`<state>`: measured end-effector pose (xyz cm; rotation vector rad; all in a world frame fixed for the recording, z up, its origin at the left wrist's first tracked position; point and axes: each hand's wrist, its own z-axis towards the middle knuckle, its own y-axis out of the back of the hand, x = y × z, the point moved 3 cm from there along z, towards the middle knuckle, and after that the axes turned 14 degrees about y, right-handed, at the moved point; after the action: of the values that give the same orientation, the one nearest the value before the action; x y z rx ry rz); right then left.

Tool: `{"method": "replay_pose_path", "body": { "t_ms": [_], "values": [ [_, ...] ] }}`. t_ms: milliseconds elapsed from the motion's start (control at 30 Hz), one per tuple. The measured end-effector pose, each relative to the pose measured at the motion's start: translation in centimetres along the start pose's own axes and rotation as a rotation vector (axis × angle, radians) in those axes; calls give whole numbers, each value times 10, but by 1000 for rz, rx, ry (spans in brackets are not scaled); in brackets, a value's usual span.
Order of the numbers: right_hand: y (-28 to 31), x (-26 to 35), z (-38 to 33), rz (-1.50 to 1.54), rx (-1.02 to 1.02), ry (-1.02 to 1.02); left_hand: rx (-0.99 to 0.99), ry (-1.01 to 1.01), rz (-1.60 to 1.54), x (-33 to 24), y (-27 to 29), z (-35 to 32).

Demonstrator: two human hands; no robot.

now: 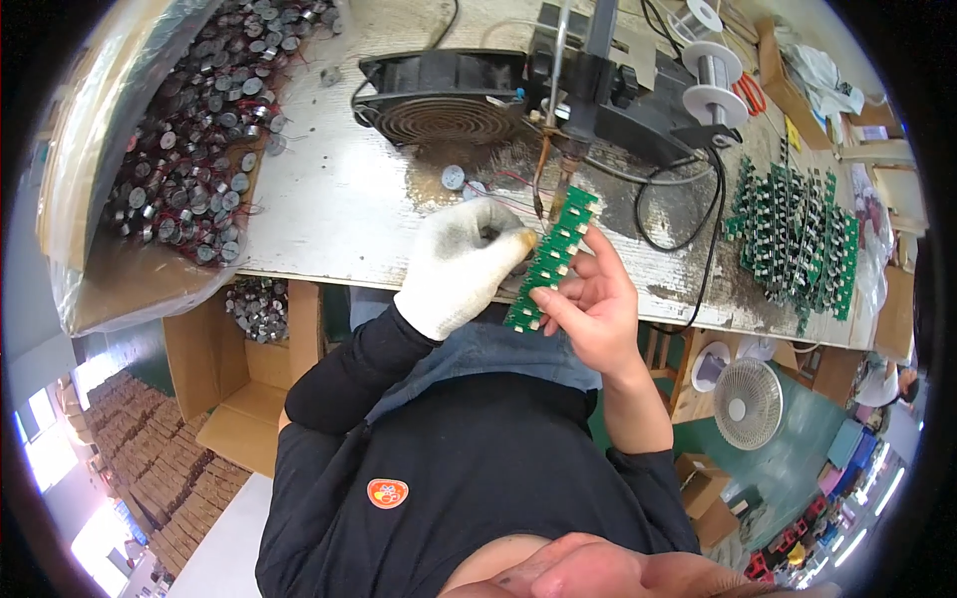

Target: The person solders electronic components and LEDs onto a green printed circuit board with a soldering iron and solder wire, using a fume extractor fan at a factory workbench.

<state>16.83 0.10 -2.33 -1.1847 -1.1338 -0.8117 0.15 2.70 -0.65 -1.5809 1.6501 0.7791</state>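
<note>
Right hand (pixel 602 311), bare: thumb and fingers closed on the lower half of a green circuit-board strip (pixel 551 257), held aslant over the near edge of the bench (pixel 334 234). Its upper end sits right by the metal tip of an upright tool (pixel 569 164), which looks like a soldering head; whether they touch I can't tell.

Left hand (pixel 461 261), in a white glove: fingers curled in narrow, tips at the strip's left edge. Can't tell whether anything is pinched in them.

Just beyond my glove, two grey discs (pixel 454 177) lie on the bench, thin red leads (pixel 513 177) running toward the tip. Whether any lead is joined to the strip, too fine to see. My reading: this strip is partway at best, and no finished joint can be made out.

Further out: black fan (pixel 444 112) behind the discs; spool of wire (pixel 713 72) to the right of the tool.

Far right, a heap of similar strips (pixel 797 239). Done or waiting, can't say.

Far left, a large heap of leaded discs (pixel 204 164) by clear plastic (pixel 164 289), with more in the carton (pixel 204 354) below. Judging by that supply, much is left.
</note>
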Motion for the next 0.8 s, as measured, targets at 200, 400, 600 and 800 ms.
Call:
{"method": "replay_pose_path", "body": {
  "t_ms": [200,400,600,800],
  "values": [
    [13,-1,-1,-30,-104,66,-304,-563,405,0,42,-1],
    [16,-3,3,-9,-107,90,-1089,-374,731,-24,156,8],
    [10,-1,6,4,-86,100,-1006,-209,1108,-43,188,14],
    [11,-4,6,12,-71,100,-960,-224,1309,-46,196,29]
  ]
}}
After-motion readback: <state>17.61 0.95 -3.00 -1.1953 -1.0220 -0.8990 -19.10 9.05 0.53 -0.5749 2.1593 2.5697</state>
